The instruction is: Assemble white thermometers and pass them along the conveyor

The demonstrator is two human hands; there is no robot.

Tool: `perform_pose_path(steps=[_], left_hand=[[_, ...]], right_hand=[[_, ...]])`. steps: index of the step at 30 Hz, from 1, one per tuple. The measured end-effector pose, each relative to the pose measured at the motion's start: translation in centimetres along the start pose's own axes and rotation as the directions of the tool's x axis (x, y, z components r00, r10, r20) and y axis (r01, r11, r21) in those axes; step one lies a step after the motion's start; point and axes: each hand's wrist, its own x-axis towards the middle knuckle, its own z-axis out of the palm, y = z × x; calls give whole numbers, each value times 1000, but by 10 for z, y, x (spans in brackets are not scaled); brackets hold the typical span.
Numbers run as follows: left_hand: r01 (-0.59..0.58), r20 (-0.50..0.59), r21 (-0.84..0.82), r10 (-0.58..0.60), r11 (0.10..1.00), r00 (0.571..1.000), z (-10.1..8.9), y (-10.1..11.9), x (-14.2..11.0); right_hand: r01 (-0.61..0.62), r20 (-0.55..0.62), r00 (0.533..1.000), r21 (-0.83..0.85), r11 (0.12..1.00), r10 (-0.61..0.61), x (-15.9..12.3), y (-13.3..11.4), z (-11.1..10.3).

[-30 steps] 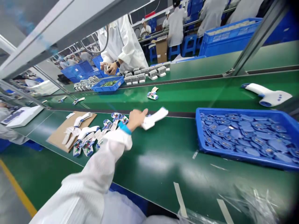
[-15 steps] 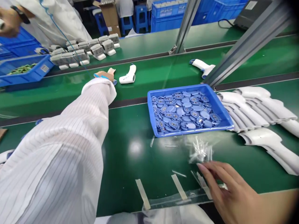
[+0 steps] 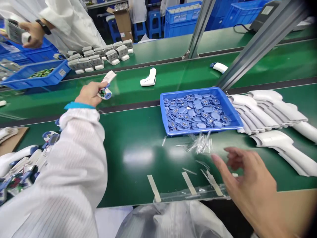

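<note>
My left hand reaches over the green belt and grips a half-built thermometer gun, white and blue with green circuitry showing inside. At the lower right my right hand hovers with thumb and fingers apart and nothing between them. Just left of its fingertips lies a pile of small clear plastic tubes, and a few loose ones are scattered nearer the table edge. Behind the pile a blue tray holds many blue oval parts.
White housing shells line the right side. A metal post slants across the belt, which carries a white thermometer gun. Assembled pieces heap at left. Tape strips hold plastic film at the front edge. A co-worker's hand holds a grey device.
My left hand has drawn back from the belt towards me, bringing the thermometer gun. My right hand has lifted off the clear tubes and opened. The view has shifted slightly.
</note>
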Motion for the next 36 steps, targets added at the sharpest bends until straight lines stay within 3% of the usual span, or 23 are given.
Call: perform_pose_path(steps=[3, 4, 6, 9, 12, 15, 18, 21, 26, 31, 33, 36], left_hand=[[69, -20, -17, -70, 997, 997, -43, -3, -70], [50, -85, -1, -49, 999, 995, -53, -6, -99], [-110, -118, 64, 117, 992, 986, -64, -19, -160], [-140, 23, 39, 139, 989, 990, -61, -54, -236], [-23, 112, 73, 14, 997, 994, -49, -88, -279], [55, 101, 41, -58, 998, 993, -42, -101, -293], [91, 86, 8, -91, 996, 992, -42, -96, -295], [123, 76, 17, -124, 992, 989, -44, -89, -295], [151, 58, -35, -149, 988, 987, -54, -92, -291], [218, 14, -15, -217, 976, 976, -64, -93, -285], [235, 60, -30, -233, 971, 971, -67, -93, -284], [203, 88, -48, -198, 978, 976, -69, -97, -282]], right_hand=[[186, 14, 982, 107, 977, -188, 16, -1, 28], [232, 59, 968, 152, 961, -243, 20, 0, 35], [254, 153, 945, 212, 944, -289, 23, 6, 39], [119, 243, 952, 262, 958, -185, 19, 18, 20], [-12, 172, 985, 199, 980, -23, 13, 24, 8], [-44, 56, 998, 50, 998, 41, 9, 10, 35], [-9, 1, 1000, -3, 1000, 9, 7, -17, 81], [4, -80, 997, -15, 1000, -5, 6, -38, 102], [151, 29, 988, 40, 988, -153, 1, -59, 88], [321, 176, 926, 105, 941, -335, -11, -92, 88], [302, 177, 933, 88, 949, -313, -19, -88, 83], [204, 112, 975, -88, 975, -194, -32, -66, 69]])
